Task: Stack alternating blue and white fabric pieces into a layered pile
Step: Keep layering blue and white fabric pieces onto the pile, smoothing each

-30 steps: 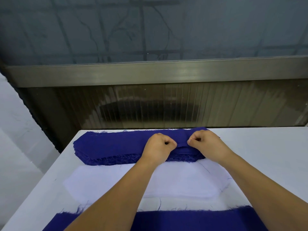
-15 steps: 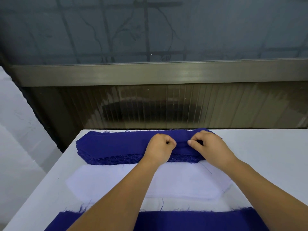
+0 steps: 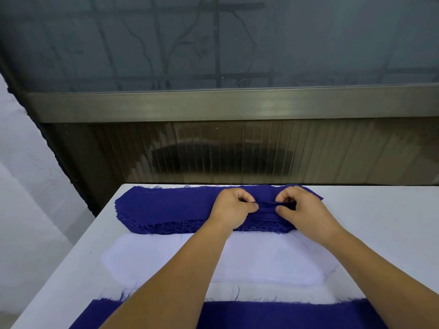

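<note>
blue stack (image 3: 166,210): far edge of counter (image 3: 380,222), frayed near side | left hand (image 3: 234,207): on blue stack, pinching its top piece | right hand (image 3: 301,207): just beside left hand, pinching same raised fold | white pieces (image 3: 261,260): flat, just nearer than blue stack | blue sheet (image 3: 273,315): nearest counter edge, beyond white pieces

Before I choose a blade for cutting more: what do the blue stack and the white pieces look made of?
Blue stack: apparently woven cloth, matte, with loose threads fraying along its cut edges. White pieces: thin, smooth, matte sheets with cleaner edges, possibly interlining; weave unclear.
</note>
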Tool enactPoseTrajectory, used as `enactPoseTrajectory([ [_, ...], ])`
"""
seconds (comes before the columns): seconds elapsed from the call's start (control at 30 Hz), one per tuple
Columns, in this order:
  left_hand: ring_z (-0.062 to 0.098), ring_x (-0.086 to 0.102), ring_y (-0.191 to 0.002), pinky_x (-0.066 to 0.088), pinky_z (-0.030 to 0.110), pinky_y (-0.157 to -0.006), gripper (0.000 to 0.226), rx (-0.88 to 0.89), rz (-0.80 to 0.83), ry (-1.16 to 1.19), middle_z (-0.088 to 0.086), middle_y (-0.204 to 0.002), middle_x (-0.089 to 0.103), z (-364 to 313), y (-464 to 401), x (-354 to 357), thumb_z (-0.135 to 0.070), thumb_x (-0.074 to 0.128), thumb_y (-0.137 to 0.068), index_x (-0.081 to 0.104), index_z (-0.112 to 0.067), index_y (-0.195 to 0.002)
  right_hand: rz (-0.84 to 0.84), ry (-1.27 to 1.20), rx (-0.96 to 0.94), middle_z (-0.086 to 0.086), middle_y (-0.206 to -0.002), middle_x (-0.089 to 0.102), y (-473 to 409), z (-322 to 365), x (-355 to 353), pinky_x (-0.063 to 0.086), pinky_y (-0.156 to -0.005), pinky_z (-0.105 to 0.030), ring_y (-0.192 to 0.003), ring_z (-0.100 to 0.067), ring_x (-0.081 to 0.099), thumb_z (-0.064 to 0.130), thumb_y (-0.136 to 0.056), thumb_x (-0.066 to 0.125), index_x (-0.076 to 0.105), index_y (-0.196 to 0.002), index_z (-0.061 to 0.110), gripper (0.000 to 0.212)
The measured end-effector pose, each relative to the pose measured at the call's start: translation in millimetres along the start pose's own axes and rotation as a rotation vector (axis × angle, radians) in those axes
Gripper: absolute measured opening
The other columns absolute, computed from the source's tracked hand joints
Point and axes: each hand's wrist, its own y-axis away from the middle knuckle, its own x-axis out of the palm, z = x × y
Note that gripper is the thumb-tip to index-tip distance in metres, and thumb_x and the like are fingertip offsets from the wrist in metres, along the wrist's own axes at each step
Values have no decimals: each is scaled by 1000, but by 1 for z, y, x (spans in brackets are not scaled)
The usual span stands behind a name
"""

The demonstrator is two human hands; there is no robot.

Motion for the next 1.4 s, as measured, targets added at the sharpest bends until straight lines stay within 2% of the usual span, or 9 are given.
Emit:
enactPoseTrajectory([
  [0.13,7,59,-78,41,15,-58,8,-23,1,65,-6,-81,66,-1,-1,-2,-18,70,-85,67,-23,-79,-20,-39,22,12,-93,63,-4,5,2,43,-71,-15,-86,-3,58,21,-92,58,65,-85,28,12],
  [0.3,8,58,-76,44,14,-62,17,76,8,-80,-5,-81,62,4,0,-1,-7,65,-88,62,-23,-83,-55,18,71,10,-92,64,-7,6,4,38,-62,-11,-81,-3,58,12,-93,52,64,-85,26,20],
  [0.47,14,56,-85,48,24,-71,22,242,-145,-482,-5,-93,60,12,4,-11,-3,54,-88,60,-21,-97,-92,124,52,13,-77,58,-4,1,1,35,-56,-16,-65,-4,53,1,-83,55,54,-73,32,32],
  [0.63,21,53,-97,43,31,-71,26,299,-358,-866,-4,-107,60,36,8,-63,-14,51,-87,64,-26,-106,-92,237,47,10,-91,61,-4,-6,0,49,-77,-29,-83,-12,57,4,-86,55,61,-88,27,24],
  [0.8,21,59,-92,51,34,-72,27,88,-414,-926,-4,-104,65,63,11,-139,-15,51,-87,66,-32,-102,-26,261,116,1,-94,64,-8,-3,-6,51,-75,-35,-83,-19,58,9,-93,48,59,-93,25,20],
  [0.87,20,61,-93,51,34,-78,28,70,-402,-905,-4,-105,67,68,15,-159,-15,52,-88,68,-33,-103,-185,348,2,0,-90,65,-6,4,-8,47,-73,-34,-80,-20,57,5,-89,47,58,-94,23,22],
  [0.97,18,60,-93,46,26,-74,29,122,-453,-858,-4,-106,67,70,23,-172,-13,54,-89,69,-31,-108,-451,541,-241,0,-85,66,-2,15,-13,41,-81,-37,-82,-24,58,-7,-71,57,61,-90,18,31],
  [1.2,15,54,-98,52,33,-82,28,375,-581,-816,-3,-103,67,55,60,-187,-6,63,-86,72,-24,-106,-496,476,-305,-1,-89,66,13,26,-40,38,-71,-29,-79,-21,55,-13,-72,57,66,-98,16,40],
  [1.4,14,53,-102,47,26,-85,32,364,-515,-720,-1,-111,63,41,103,-197,-2,64,-85,71,-21,-111,-444,294,-265,7,-90,53,50,33,-71,42,-64,-24,-76,-11,52,-10,-80,59,66,-89,15,28],
])
